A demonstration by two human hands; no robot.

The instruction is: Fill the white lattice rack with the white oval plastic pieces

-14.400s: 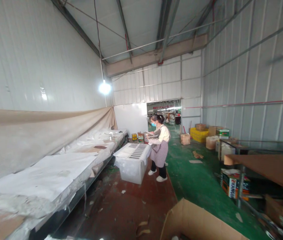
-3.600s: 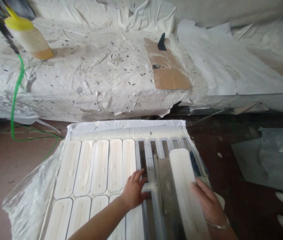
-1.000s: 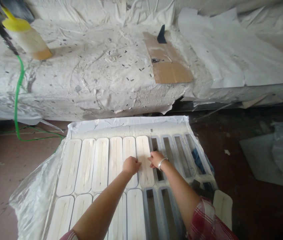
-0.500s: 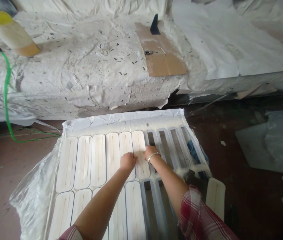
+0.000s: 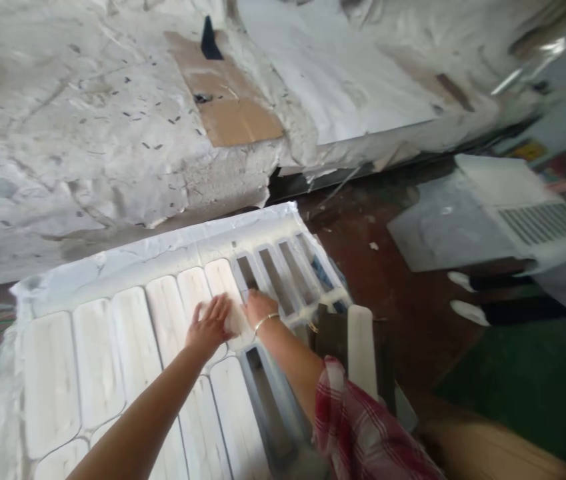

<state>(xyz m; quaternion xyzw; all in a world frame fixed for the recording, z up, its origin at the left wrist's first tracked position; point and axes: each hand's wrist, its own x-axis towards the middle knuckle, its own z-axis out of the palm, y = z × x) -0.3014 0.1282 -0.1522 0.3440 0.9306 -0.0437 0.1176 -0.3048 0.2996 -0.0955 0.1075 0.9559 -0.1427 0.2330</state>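
A wide white frame point(image 5: 173, 243) holds rows of long white panels with rounded ends. My left hand point(image 5: 210, 323) lies open, fingers spread, over the last filled panel point(image 5: 220, 275) of the far row and the edge of its neighbour. At that last panel's right edge is my right hand point(image 5: 260, 308), its fingers curled in against the rim; motion blur softens the fingertips. To the right of it, narrow slots point(image 5: 275, 277) in the frame show dark gaps. Near my right forearm, a loose white panel point(image 5: 361, 347) stands beside dark grey strips point(image 5: 331, 337).
Behind the frame runs a long ledge point(image 5: 113, 160) under stained white sheeting, bearing a cardboard piece point(image 5: 243, 120) and a small black wedge point(image 5: 209, 41). At the right, a person's dark-trousered legs point(image 5: 507, 300) are near a slotted white frame point(image 5: 545, 223).
The view has swung right, bringing the person and the second frame into sight. My left hand has gone from pinched fingers to lying flat. My right hand stays by the same panel's edge.
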